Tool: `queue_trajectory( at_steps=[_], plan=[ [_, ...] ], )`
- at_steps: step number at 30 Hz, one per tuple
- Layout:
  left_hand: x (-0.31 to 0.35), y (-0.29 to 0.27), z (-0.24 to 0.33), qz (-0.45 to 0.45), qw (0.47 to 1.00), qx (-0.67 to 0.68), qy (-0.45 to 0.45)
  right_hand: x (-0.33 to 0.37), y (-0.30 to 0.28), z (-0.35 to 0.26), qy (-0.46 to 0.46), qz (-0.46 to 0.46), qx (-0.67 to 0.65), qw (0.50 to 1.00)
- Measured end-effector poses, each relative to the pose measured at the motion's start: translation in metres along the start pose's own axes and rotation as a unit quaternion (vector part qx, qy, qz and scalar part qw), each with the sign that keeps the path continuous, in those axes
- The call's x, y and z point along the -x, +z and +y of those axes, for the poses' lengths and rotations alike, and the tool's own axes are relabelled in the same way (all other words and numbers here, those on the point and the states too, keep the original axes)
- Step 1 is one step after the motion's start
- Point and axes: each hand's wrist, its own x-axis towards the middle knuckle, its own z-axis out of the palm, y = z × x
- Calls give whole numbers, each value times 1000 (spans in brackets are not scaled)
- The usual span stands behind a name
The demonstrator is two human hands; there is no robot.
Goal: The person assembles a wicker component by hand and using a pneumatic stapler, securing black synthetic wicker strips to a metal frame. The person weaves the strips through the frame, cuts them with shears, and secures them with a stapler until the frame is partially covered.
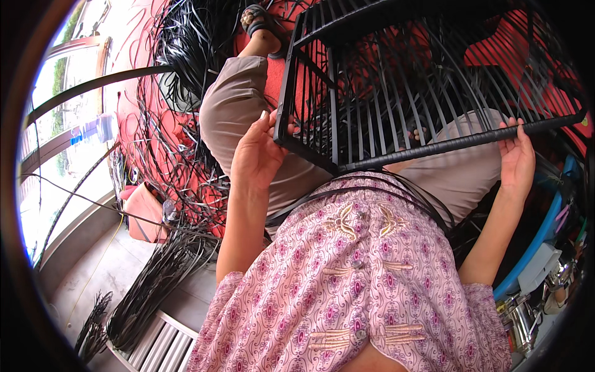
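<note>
A large black frame, strung with many narrow parallel black strips, lies tilted across my lap. My left hand grips its left side near the near corner, the fingers partly hidden behind the bar. At the right, my right hand holds the near rail, with fingertips over its upper edge and the rest of the grip partly hidden. Loose black strips trail across my waist and over my legs, below the frame's near corner.
Tangled black strips cover the red floor covering at the far left. A strip bundle lies by a white slatted piece. A pink container stands left. To the right are a blue basin rim and metal items.
</note>
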Motion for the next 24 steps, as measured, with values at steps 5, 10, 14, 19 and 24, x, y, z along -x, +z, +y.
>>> queue_trajectory(
  at_steps=[5,10,14,19,24],
  plan=[
    [-10,-1,1,7,998,-27,-50,-2,-8,1,10,-20,-7,1000],
    [-17,-5,-1,-19,996,-54,-71,-1,-9,0,7,-14,4,1000],
    [-17,-4,-4,-31,996,-52,-68,4,-3,-2,17,-4,6,1000],
    [-16,2,-9,-29,997,-67,-30,14,6,-2,-2,1,-12,1000],
    [-8,28,3,-5,949,-302,90,7,23,1,-71,56,41,995]
  ],
)
